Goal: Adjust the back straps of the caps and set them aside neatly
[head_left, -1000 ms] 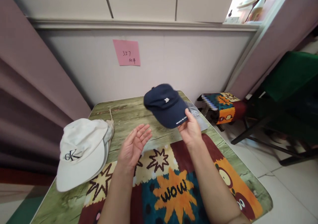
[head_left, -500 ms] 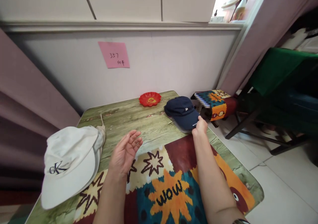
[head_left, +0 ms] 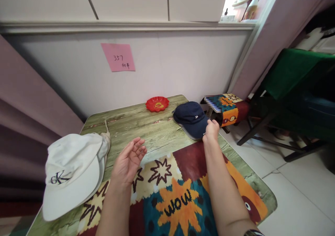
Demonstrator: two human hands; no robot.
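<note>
Now the right grip [head_left: 211,129] has the navy cap [head_left: 190,116] by its brim at the counter's [head_left: 128,129] right edge; the left grip [head_left: 134,155] hovers open, empty.

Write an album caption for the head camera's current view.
Right hand holding a navy cap, left hand open, red dish nearby.

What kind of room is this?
Probably a room in a home, though a small shop is possible: pink curtains hang at the side, a patterned mat covers part of the table, and bottles stand by the window.
</note>
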